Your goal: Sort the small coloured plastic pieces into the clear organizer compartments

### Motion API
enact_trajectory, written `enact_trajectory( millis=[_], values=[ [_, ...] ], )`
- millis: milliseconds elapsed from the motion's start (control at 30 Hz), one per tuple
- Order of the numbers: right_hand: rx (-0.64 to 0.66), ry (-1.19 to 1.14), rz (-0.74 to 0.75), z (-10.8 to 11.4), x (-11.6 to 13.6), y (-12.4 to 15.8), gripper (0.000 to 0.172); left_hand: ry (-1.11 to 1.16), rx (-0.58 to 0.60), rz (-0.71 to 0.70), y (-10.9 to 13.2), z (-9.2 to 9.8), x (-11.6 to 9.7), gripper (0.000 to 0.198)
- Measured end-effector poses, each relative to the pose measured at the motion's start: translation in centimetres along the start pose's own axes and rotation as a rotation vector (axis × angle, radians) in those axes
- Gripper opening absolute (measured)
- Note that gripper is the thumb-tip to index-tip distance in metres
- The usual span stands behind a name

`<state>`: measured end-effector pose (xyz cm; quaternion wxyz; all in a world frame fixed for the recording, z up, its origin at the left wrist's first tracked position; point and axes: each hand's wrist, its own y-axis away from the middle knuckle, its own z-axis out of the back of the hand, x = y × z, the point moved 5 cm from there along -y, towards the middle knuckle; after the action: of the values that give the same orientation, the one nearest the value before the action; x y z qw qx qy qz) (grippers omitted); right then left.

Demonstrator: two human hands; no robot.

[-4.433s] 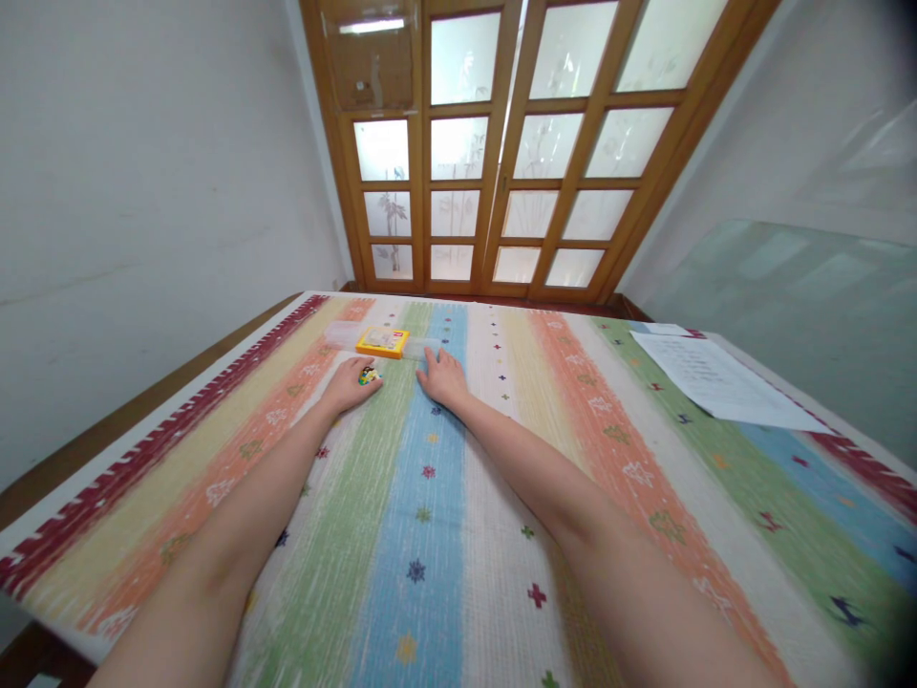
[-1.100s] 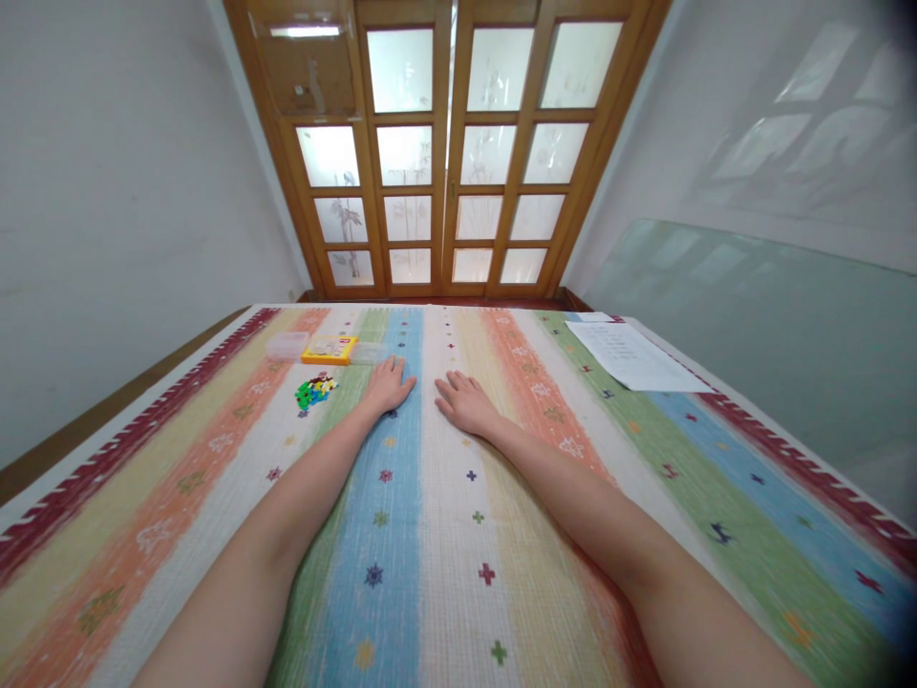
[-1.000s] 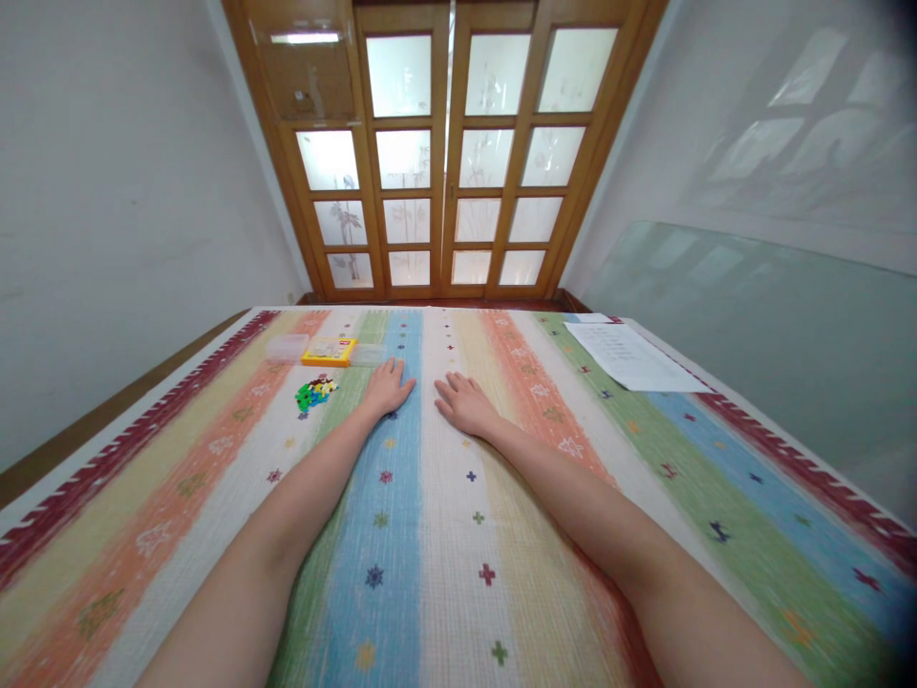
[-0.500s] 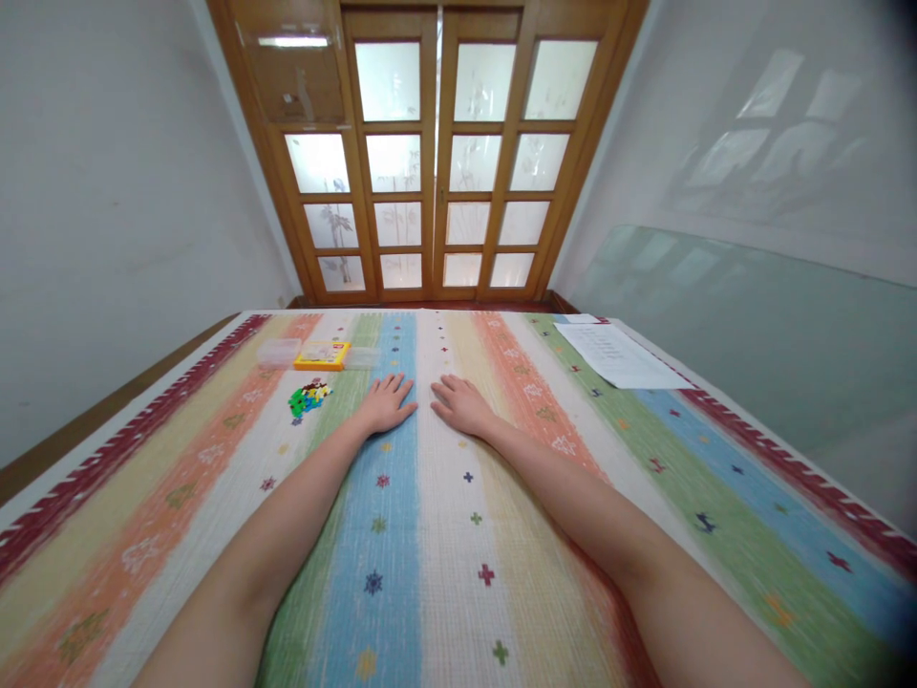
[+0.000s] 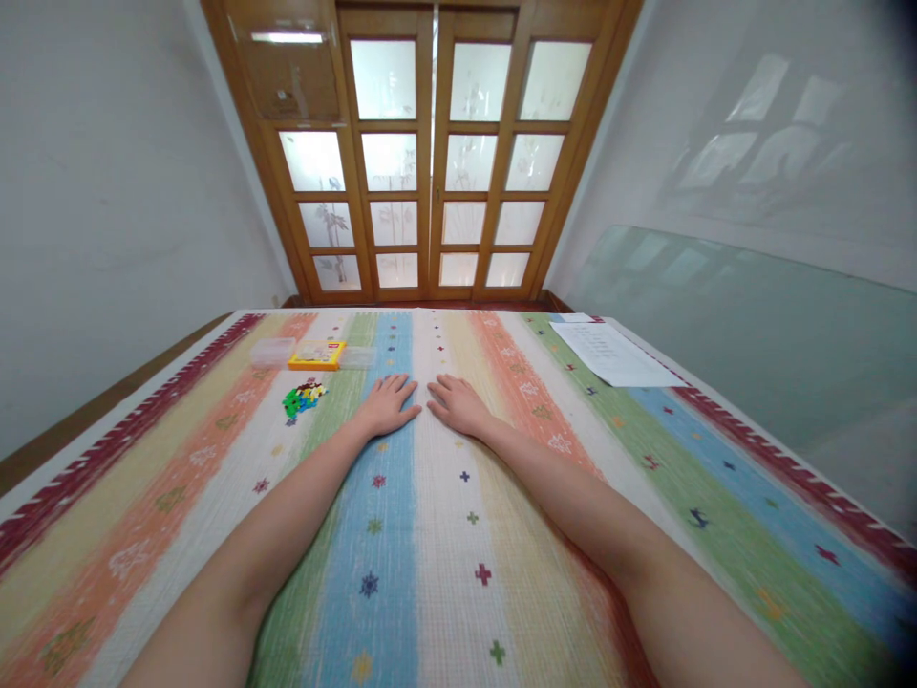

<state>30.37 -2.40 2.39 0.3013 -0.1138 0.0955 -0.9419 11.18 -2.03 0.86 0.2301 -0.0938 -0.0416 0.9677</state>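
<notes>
My left hand (image 5: 387, 405) lies flat on the blue stripe of the tablecloth (image 5: 391, 535), fingers stretched out and holding nothing. Just to its right, my right hand (image 5: 457, 405) rests flat on the white stripe, also bare, with a narrow gap between the two. Left of my left hand sits a small pile of green, blue, yellow and dark plastic building bricks (image 5: 303, 399). Behind the pile is a yellow-edged box (image 5: 317, 355), with a clear plastic container (image 5: 273, 353) on its left side and another clear plastic piece (image 5: 358, 357) on its right.
White printed sheets (image 5: 608, 352) lie at the far right of the table. Wooden doors with glass panes (image 5: 430, 191) stand beyond the far edge. A large glass panel (image 5: 716, 315) leans along the right wall.
The view has shifted slightly, so the table things appear a little further left. Both hands stay flat on the cloth, at most a touch closer together.
</notes>
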Motion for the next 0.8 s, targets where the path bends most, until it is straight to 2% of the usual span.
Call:
enact_trajectory(
  millis=[133, 300, 600, 800],
  values=[
    [0.008, 0.019, 0.004, -0.2, -0.1, -0.1, 0.052, -0.025, 0.034, -0.021, 0.1, -0.1, -0.4, 0.076],
    [0.186, 0.009, 0.101, -0.9, -0.7, 0.0, 0.070, -0.048, 0.084, -0.032, -0.1, -0.3, -0.2, 0.079],
    [0.181, -0.007, 0.084, -0.9, -0.6, 0.8, 0.078, -0.017, 0.064, -0.044, 0.5, 0.1, -0.2, 0.083],
    [0.174, -0.005, 0.077, -0.9, -0.4, 1.3, 0.081, -0.005, 0.100, -0.045, 1.4, 0.5, -0.4, 0.087]
  ],
)
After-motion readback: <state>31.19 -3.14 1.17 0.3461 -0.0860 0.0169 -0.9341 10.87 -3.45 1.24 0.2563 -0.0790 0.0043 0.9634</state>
